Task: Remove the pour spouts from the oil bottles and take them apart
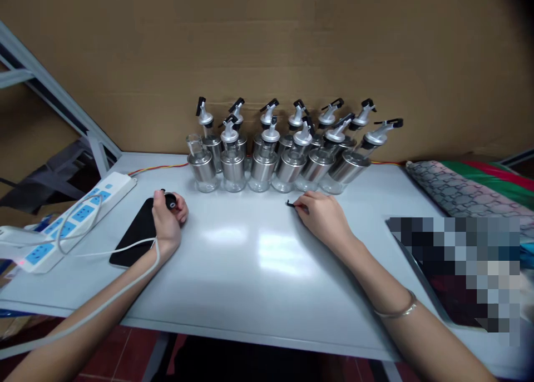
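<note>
Tabletop (225, 287): twelve o'clock bottles (262, 169) wear spouts (302, 137), the open bottle (202, 167) at eleven none; your left hand (167, 218) grips a plug (170, 200), right hand (321, 215) a clip (290, 203).

A single camera rides on the wearer's head, looking forward and down over the worktop (233, 265). It's near enough that both forearms (108, 296) run up from the lower corners, the left hand (166, 221) and right hand (322, 215) landing around mid-height. Beyond them, the bottles (262, 169) sit farther off, against the cardboard (267, 48) across the top. I'd call it a wide view: it takes in the power strip (83, 212) leftward and the floor (123, 354) below the front edge.
</note>
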`<state>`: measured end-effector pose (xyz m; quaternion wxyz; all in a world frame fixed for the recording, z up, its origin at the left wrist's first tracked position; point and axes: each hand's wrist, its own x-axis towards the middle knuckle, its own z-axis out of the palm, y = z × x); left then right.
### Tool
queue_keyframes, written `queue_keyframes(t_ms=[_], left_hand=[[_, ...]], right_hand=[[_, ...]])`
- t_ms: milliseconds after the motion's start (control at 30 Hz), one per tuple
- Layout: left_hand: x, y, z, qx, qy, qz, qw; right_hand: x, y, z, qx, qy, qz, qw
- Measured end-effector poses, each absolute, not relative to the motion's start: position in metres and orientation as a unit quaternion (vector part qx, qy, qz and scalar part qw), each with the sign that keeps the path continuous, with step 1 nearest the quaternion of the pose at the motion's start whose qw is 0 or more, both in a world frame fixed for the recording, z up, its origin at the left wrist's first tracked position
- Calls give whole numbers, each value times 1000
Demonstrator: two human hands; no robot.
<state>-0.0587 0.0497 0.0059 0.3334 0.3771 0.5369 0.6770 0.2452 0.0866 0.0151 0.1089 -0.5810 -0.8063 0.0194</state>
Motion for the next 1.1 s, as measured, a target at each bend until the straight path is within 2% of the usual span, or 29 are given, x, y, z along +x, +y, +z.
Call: queue_keyframes(t_ms=[333,767,933,1100], left_hand=[[-72,26,10,354,532,665,387],[-84,35,14,364,532,690,331],[-88,12,24,360,512,741,244],[-108,-23,26,268,532,803,16]], right_hand=[[246,86,12,-573,-812,11,114],[247,88,10,-571,-812,0,122],[246,87,12,-570,-812,-1,123],[245,87,12,-569,-813,1,123]])
